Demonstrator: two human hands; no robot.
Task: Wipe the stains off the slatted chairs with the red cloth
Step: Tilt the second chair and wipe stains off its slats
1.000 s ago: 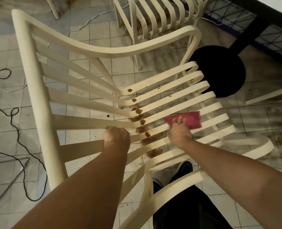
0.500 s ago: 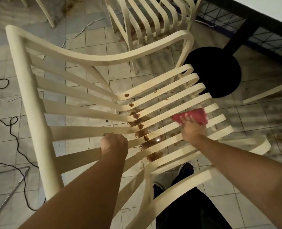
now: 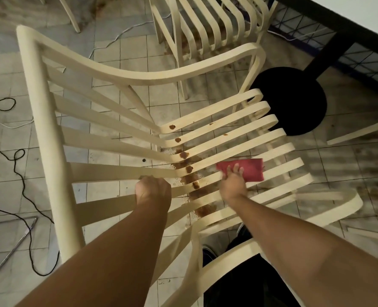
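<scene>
2 hands | left hand [image 3: 153, 191] grips chair slat [image 3: 108, 204] | right hand [image 3: 233, 185] fingers [image 3: 235, 168] flat on red cloth [image 3: 253, 171]

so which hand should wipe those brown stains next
Likely right: the right hand presses the red cloth on the seat slats near the stains; the left hand grips a back slat.

Dim, warm indoor light, soft striped shadows on the floor tiles [image 3: 349, 165], wide-angle bending at the edges.

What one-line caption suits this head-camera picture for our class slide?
Right hand presses the red cloth onto the slatted chair seat; left hand grips a slat; brown stains dot the bend.
</scene>
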